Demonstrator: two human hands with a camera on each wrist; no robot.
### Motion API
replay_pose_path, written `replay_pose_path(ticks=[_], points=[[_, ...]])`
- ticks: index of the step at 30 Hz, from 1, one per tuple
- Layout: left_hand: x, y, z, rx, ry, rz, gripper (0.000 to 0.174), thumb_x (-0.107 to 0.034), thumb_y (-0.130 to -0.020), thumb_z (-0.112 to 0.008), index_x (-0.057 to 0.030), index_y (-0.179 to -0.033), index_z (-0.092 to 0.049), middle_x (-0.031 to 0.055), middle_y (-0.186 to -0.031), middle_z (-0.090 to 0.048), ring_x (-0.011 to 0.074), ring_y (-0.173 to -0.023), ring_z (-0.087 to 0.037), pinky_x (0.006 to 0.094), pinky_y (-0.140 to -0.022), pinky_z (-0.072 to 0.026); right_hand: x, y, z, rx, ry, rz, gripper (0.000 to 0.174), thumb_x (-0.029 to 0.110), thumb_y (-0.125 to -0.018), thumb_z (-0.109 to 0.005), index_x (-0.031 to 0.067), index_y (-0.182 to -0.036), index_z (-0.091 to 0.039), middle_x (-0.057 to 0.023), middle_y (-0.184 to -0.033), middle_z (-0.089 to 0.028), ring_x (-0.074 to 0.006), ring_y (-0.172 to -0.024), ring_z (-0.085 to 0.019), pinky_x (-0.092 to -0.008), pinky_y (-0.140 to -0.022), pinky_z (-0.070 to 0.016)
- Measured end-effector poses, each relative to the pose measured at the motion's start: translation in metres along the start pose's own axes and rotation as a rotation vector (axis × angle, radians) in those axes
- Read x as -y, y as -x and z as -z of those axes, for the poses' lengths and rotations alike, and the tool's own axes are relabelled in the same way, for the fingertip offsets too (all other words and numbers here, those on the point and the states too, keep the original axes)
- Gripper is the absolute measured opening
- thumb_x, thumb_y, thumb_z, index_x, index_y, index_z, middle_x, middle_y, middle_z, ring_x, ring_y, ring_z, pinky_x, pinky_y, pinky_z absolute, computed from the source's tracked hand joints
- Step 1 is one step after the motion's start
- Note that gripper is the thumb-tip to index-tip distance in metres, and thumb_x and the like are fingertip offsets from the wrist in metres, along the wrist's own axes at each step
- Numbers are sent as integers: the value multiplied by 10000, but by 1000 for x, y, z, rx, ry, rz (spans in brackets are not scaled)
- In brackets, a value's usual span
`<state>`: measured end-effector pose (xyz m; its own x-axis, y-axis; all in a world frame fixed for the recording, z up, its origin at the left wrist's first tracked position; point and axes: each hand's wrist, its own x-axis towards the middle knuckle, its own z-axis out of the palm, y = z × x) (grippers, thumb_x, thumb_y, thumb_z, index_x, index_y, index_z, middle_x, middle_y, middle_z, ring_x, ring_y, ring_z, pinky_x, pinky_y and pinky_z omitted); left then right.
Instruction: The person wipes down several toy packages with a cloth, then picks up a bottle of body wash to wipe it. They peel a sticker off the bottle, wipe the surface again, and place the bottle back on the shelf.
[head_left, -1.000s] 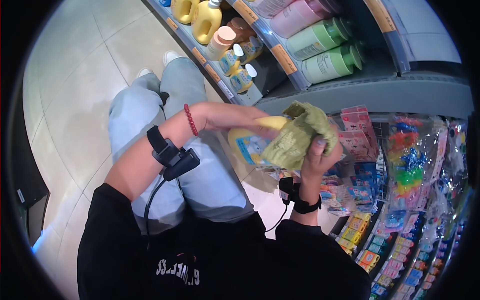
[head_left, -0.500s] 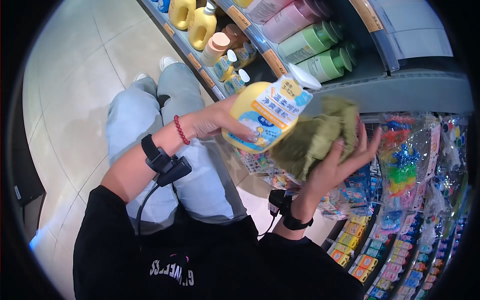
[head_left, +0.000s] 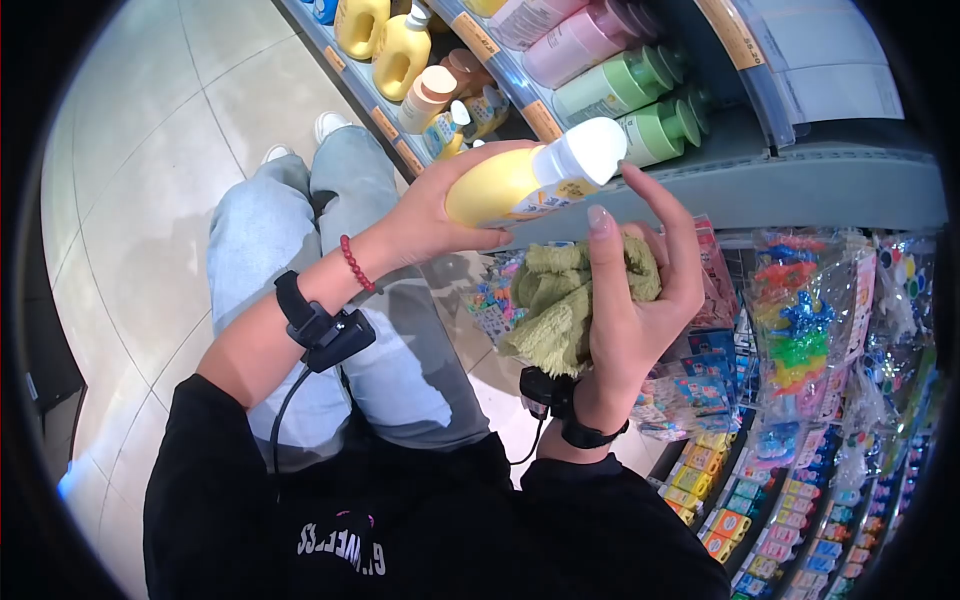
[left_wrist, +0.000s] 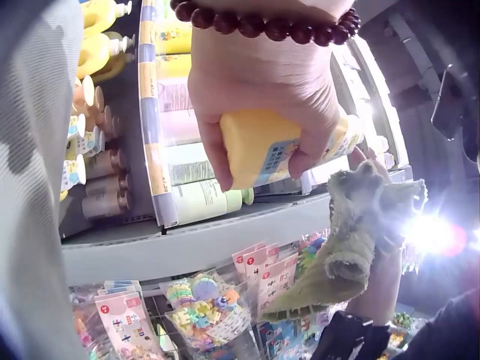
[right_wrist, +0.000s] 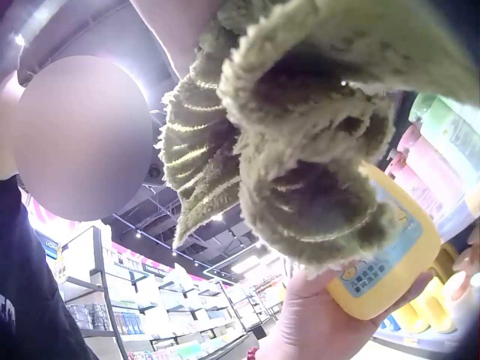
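Note:
My left hand grips a yellow bottle by its body, tilted with its white cap to the right. The left wrist view shows the fingers wrapped over the bottle. Just below the cap, my right hand holds a bunched green fluffy cloth against its palm, thumb and index finger raised near the cap. Its other fingers are partly hidden. In the right wrist view the cloth covers part of the bottle.
A shelf with yellow, pink and green bottles stands ahead. Bagged colourful toys and packets hang at the right, above rows of small boxes. Tiled floor lies at the left.
The bottle has turned from its label facing up to its side, cap pointing right. My right hand has moved left and gathered the cloth, its fingers no longer spread wide.

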<state>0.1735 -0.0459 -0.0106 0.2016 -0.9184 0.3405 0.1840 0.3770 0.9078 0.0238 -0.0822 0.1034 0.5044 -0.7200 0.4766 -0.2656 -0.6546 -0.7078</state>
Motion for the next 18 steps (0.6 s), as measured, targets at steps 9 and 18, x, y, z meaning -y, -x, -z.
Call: replay_pose_path(ticks=[9, 18], points=[[0, 2, 3, 17, -18, 4, 805, -88, -662, -756, -39, -1356, -351, 55, -1276, -482, 143, -1152, -458, 304, -984, -376, -9, -6, -10, -7, -72, 5, 228, 22, -768, -686, 12, -953, -553, -20, -666, -601, -41, -604, -522, -180, -575, -395], [14, 3, 4, -166, 218, 67, 669, -20, -678, -727, -32, -1270, -416, 51, -1148, -548, 120, -1042, -526, 280, -881, -453, -13, -1, -14, 63, 52, 108, 182, 7, -770, -678, 20, -930, -592, -28, -784, -622, -57, -704, -549, -184, -655, -414]])
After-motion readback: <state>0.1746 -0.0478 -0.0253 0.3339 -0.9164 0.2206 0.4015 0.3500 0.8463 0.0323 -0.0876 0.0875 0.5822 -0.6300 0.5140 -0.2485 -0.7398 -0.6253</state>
